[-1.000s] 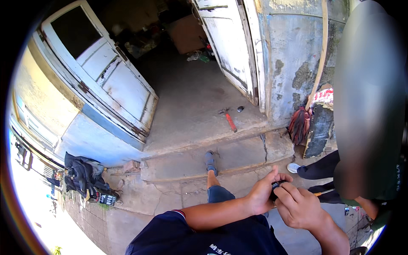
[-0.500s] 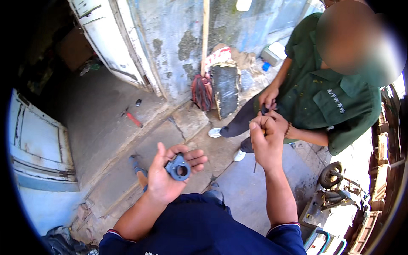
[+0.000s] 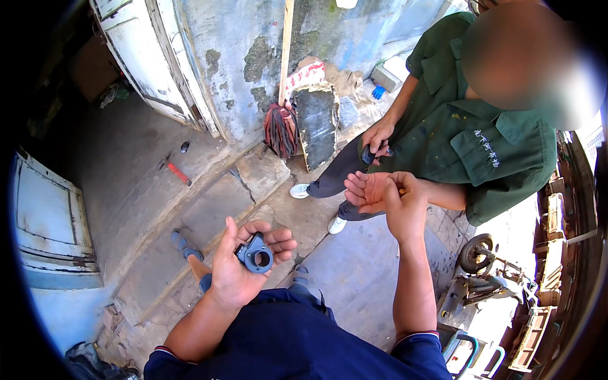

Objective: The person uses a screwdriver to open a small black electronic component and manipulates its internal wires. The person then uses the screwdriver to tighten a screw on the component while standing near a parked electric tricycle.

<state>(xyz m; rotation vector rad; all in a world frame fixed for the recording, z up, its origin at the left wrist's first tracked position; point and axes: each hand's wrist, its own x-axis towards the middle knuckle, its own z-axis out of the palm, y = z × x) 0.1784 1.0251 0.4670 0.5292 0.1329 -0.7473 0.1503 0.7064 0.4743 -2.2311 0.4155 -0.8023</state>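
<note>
On the upturned palm of my left hand (image 3: 233, 271) rests a dark grey-blue part (image 3: 252, 249) with a round hole, its fingers loosely curled beside it. My right hand (image 3: 406, 215) is closed in a pinch, at the fingers of a co-worker's open, palm-up hand (image 3: 373, 190). A speck of yellow shows by my right fingertips; what they hold is mostly hidden. The co-worker, in a dark green shirt (image 3: 443, 145), has a small black object (image 3: 367, 154) in the other hand.
A red-handled thing (image 3: 179, 174) and a small black item (image 3: 184, 147) lie on the raised floor by the doorway. Against the wall lean a mop (image 3: 280, 130) and a broken dark panel (image 3: 315, 126). A scooter (image 3: 478, 278) stands at the right; a stone step (image 3: 209, 209) crosses the left.
The co-worker's nearer hand has opened palm up beside my right hand, and the hand with the black object has drawn apart. The thin rod below my right hand no longer shows.
</note>
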